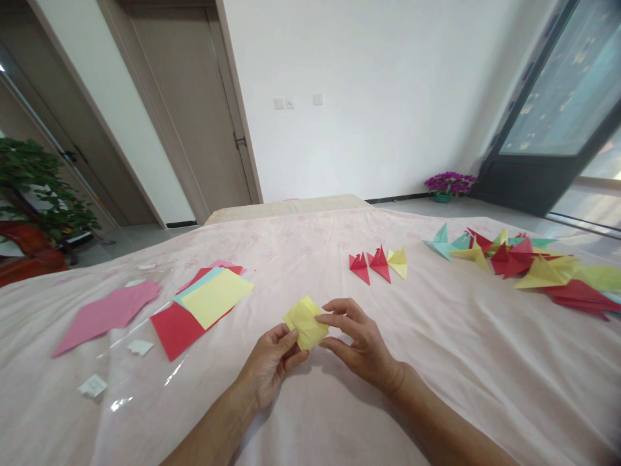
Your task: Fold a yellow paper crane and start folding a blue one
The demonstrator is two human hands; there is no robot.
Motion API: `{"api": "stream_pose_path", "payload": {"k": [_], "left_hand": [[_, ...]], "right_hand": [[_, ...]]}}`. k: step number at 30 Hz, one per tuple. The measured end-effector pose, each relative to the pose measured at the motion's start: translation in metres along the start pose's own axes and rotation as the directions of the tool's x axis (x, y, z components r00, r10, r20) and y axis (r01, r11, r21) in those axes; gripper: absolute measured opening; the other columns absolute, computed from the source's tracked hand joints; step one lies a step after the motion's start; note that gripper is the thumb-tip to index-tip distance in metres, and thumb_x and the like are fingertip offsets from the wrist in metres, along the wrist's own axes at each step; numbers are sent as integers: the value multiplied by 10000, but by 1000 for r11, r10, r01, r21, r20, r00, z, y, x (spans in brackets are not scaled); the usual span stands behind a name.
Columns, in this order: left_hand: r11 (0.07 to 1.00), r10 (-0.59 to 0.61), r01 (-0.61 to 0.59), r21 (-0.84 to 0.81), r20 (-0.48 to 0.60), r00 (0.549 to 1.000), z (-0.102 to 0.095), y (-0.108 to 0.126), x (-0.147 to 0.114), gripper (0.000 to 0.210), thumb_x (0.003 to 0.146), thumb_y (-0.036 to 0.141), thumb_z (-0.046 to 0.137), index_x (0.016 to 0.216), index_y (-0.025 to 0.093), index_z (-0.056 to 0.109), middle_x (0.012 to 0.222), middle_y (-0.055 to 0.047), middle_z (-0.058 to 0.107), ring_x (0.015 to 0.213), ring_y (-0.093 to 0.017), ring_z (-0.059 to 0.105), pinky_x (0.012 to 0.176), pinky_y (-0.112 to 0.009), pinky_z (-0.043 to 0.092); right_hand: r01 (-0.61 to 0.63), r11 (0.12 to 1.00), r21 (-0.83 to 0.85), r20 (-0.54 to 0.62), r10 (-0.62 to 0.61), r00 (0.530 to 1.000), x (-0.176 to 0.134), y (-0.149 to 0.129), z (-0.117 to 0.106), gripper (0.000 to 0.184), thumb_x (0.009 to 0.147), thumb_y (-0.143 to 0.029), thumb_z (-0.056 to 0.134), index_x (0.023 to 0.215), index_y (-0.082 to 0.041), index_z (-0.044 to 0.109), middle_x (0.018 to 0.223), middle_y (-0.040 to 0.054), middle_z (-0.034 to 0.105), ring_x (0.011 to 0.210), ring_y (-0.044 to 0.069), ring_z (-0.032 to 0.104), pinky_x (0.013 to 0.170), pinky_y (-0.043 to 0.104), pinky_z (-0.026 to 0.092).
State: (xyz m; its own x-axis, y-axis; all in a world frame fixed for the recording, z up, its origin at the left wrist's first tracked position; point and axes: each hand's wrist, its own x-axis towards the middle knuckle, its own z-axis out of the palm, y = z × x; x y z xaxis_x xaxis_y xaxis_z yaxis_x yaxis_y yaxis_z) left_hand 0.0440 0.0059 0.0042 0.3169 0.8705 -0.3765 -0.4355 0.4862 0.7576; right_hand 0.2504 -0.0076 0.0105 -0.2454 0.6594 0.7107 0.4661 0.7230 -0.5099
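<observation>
A small folded piece of yellow paper (306, 325) is held up over the cloth, its faces creased into a rough square. My left hand (272, 364) pinches its lower left side between thumb and fingers. At the right side, my right hand (359, 343) has its fingers apart, the index fingertip touching the paper's face and the thumb close to its lower right edge. Beyond the hands, two red folded paper cranes (380, 264) and a yellow folded paper crane (398, 263) stand in a row.
Red, blue and yellow paper sheets (218, 298) lie at left, beside pink sheets (109, 314) and clear plastic wrap with white labels (92, 386). Several coloured paper cranes (514, 259) are heaped at right. A wrinkled pale pink cloth (301, 252) covers the table.
</observation>
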Motion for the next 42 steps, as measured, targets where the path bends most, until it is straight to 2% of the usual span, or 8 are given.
{"api": "stream_pose_path", "payload": {"k": [4, 10, 14, 19, 24, 30, 35, 42], "left_hand": [[999, -37, 37, 10, 34, 999, -2, 0, 1, 249, 801, 188, 745, 1022, 91, 685, 929, -89, 710, 657, -101, 667, 572, -182, 600], [998, -56, 54, 35, 74, 996, -4, -1, 4, 312, 756, 229, 792, 1018, 89, 697, 841, -63, 708, 578, -83, 633, 503, -168, 583], [997, -70, 67, 32, 75, 995, -4, 3, 3, 298, 788, 206, 761, 1049, 85, 682, 916, -94, 729, 625, -101, 670, 503, -158, 581], [998, -51, 52, -23, 40, 998, 0, 6, 1, 190, 848, 155, 688, 1022, 84, 660, 942, -108, 739, 677, -114, 706, 591, -166, 599], [999, -24, 25, -20, 54, 998, 2, 3, 0, 162, 877, 151, 651, 1016, 68, 645, 952, -133, 738, 693, -121, 714, 627, -178, 605], [999, -53, 54, -10, 79, 995, 3, 6, 0, 184, 898, 152, 620, 1056, 58, 632, 988, -156, 732, 713, -129, 719, 623, -177, 605], [997, -72, 73, -5, 102, 992, 3, 7, 0, 202, 907, 145, 602, 1085, 52, 623, 992, -161, 726, 733, -142, 725, 628, -181, 607], [997, -76, 76, 1, 98, 992, 2, 7, 1, 201, 841, 210, 704, 988, 82, 651, 883, -91, 712, 646, -113, 697, 563, -174, 600]], "right_hand": [[-38, 999, 24, -8, 38, 999, 3, -1, -1, 374, 814, -272, 740, 1170, -302, 629, 1185, 85, 546, 1044, 226, 580, 821, 358, 541], [-96, 990, 103, 41, 93, 995, 6, -1, -5, 431, 780, -215, 750, 1184, -292, 621, 1178, 91, 558, 1026, 223, 586, 641, 274, 526], [-111, 987, 119, 42, 107, 993, 6, -1, -4, 369, 801, -204, 728, 1149, -288, 638, 1160, 86, 570, 1009, 210, 593, 619, 257, 518], [10, 998, 65, 31, -12, 999, 3, 0, 0, 237, 846, -190, 678, 1064, -282, 672, 1166, 79, 576, 1003, 197, 585, 804, 342, 545], [52, 998, -38, 58, -49, 997, 5, -4, -5, 140, 870, -229, 659, 993, -283, 699, 1223, 81, 573, 1034, 215, 576, 802, 360, 544], [181, 954, -240, 134, -153, 979, 14, -8, -17, 79, 878, -252, 648, 925, -277, 706, 1306, 54, 579, 1228, 282, 461, 975, 471, 459], [258, 925, -280, 237, -193, 952, 19, -11, -18, 71, 914, -229, 603, 901, -266, 662, 1077, -1, 704, 1250, 258, 445, 1015, 444, 374], [174, 954, -246, 269, -105, 957, 25, -14, -14, 88, 940, -252, 563, 900, -275, 638, 887, -7, 695, 1096, 229, 515, 1091, 490, 249]]}}
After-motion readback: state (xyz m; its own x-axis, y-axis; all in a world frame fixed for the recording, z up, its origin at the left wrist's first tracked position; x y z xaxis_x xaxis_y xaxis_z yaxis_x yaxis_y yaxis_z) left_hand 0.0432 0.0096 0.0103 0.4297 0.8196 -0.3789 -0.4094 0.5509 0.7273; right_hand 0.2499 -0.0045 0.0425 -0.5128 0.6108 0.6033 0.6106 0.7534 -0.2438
